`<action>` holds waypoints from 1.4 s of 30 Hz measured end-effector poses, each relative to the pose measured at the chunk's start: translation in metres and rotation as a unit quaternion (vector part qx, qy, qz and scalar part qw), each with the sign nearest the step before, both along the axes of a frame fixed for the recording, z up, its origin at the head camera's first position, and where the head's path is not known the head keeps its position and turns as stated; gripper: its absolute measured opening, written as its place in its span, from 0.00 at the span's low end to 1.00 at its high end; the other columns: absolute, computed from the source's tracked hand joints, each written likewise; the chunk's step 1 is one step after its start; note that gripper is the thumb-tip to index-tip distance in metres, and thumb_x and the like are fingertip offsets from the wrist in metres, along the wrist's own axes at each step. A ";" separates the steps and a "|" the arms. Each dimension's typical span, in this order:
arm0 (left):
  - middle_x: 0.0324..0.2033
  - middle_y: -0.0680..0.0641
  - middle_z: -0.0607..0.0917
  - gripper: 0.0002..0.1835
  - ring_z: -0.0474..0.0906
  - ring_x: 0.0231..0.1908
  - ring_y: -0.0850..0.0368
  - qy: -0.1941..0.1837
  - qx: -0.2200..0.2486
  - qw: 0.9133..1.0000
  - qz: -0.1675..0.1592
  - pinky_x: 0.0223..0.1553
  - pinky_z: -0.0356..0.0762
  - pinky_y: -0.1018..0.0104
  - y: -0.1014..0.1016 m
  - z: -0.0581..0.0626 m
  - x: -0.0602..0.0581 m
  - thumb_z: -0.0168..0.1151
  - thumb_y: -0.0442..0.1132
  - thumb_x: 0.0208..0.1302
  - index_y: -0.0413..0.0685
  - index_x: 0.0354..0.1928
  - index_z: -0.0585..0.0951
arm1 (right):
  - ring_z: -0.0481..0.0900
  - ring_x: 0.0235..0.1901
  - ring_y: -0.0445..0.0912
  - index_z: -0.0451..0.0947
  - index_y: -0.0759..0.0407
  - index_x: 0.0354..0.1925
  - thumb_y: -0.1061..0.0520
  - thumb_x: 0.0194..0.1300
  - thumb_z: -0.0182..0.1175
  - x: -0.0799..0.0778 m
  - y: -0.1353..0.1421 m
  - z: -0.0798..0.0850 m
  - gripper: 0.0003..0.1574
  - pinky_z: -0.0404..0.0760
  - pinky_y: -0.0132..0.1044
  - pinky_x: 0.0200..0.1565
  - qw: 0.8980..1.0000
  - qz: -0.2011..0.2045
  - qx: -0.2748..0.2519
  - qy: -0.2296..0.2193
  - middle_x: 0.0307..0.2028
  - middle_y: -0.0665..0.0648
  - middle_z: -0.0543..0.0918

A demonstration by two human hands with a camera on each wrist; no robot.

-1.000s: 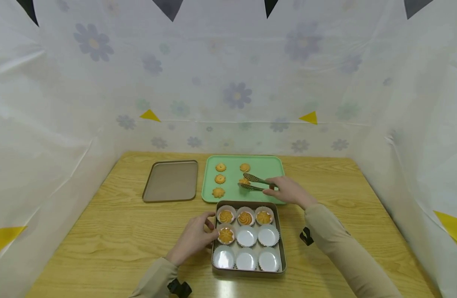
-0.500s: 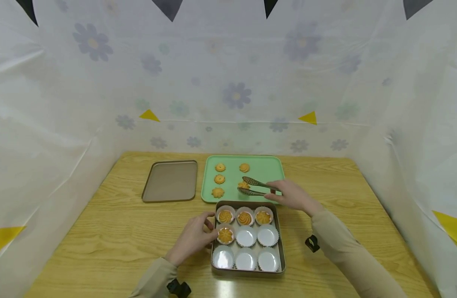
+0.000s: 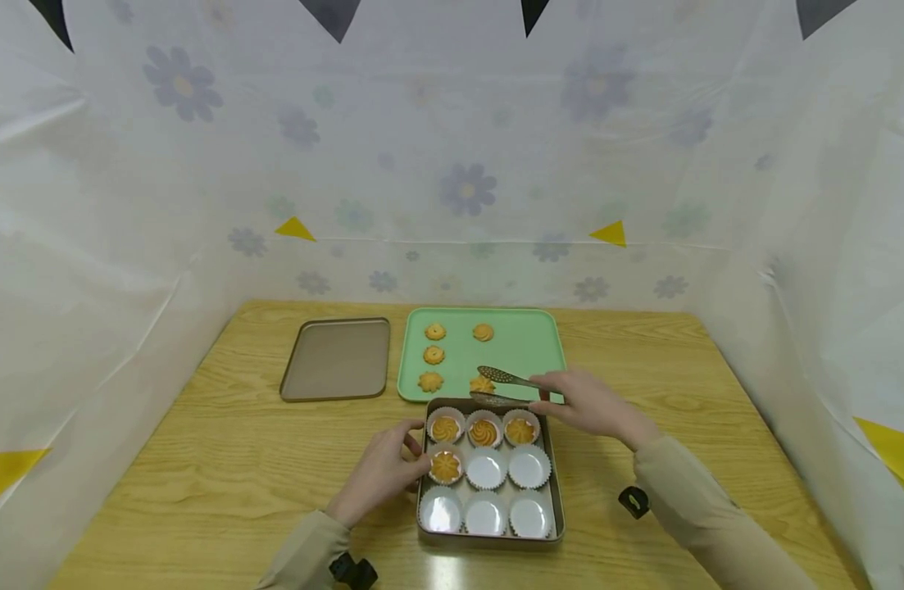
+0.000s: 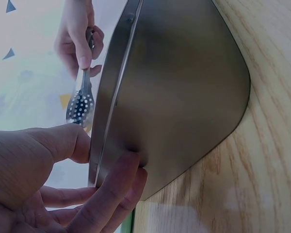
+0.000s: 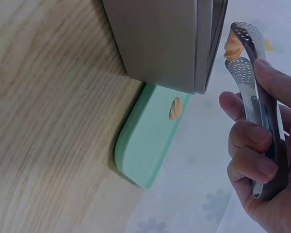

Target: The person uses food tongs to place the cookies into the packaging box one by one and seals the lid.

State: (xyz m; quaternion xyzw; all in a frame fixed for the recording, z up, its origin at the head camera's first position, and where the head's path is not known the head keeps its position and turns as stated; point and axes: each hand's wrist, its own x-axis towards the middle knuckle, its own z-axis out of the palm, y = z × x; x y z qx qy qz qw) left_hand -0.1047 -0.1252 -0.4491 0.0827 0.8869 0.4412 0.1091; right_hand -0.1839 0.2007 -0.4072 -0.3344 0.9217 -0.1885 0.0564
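Observation:
My right hand point(image 3: 592, 406) grips metal tongs point(image 3: 509, 377) with perforated tips. Between those tips sits a ridged golden cookie point(image 5: 233, 47), raised above the table in the right wrist view. My left hand point(image 3: 381, 471) pinches the left side of a deep brown baking pan point(image 3: 490, 541), thumb at the rim and fingers against the outer wall. Paper cups in three rows fill the pan. The back row and the left middle cup point(image 3: 445, 465) hold cookies; the other cups, such as the centre one point(image 3: 485, 468), are bare white. The tongs hover by the pan's back edge.
Behind the pan lies a green tray point(image 3: 525, 344) with three cookies point(image 3: 433, 355) down its left side and another cookie point(image 3: 483, 332) farther back. A flat brown tray point(image 3: 337, 360) lies to the left. A white flowered sheet point(image 3: 470, 188) walls the table.
My right hand has drawn the tongs and cookie back from over the green tray toward the pan, slightly rightward. My left hand stays on the pan's side.

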 end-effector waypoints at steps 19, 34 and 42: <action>0.33 0.43 0.84 0.33 0.80 0.21 0.62 0.017 0.003 1.000 -0.003 0.21 0.79 0.71 0.000 -0.002 0.000 0.65 0.32 0.56 0.30 0.65 0.71 | 0.80 0.30 0.40 0.82 0.57 0.49 0.45 0.71 0.59 0.028 0.010 -0.002 0.19 0.82 0.37 0.35 0.999 0.037 -0.012 0.004 0.34 0.48 0.86; 0.34 0.43 0.83 0.34 0.81 0.22 0.62 0.011 0.009 1.000 -0.006 0.22 0.80 0.72 0.000 -0.002 0.000 0.64 0.32 0.56 0.30 0.66 0.71 | 0.83 0.34 0.38 0.80 0.61 0.60 0.44 0.71 0.59 0.042 0.019 -0.003 0.29 0.85 0.38 0.42 0.997 0.077 -0.014 -0.018 0.48 0.57 0.88; 0.35 0.42 0.83 0.34 0.81 0.22 0.61 0.004 0.013 1.000 -0.004 0.22 0.80 0.72 0.000 -0.001 0.001 0.64 0.32 0.56 0.30 0.66 0.70 | 0.69 0.24 0.28 0.78 0.59 0.62 0.44 0.71 0.59 0.045 0.018 -0.002 0.29 0.74 0.27 0.32 0.995 0.083 -0.012 -0.052 0.41 0.49 0.87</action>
